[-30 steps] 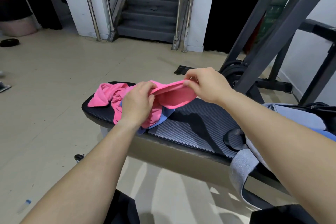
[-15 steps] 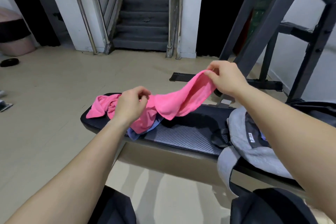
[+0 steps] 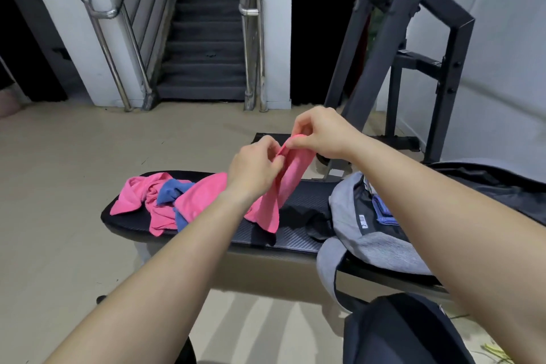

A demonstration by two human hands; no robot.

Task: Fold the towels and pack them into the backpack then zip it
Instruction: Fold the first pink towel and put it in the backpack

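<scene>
Pinching the top edge of a pink towel (image 3: 291, 177), my left hand (image 3: 254, 167) and right hand (image 3: 323, 133) sit almost touching, fingers curled. The towel hangs onto the bench (image 3: 295, 235). Crumpled towels (image 3: 153, 201) lie at nine o'clock and the grey backpack (image 3: 344, 210) at three.

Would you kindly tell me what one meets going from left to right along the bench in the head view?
heap of pink and blue towels → left hand → right hand → grey backpack. The pink towel pinched by both hands spans them, so it is left out.
</scene>
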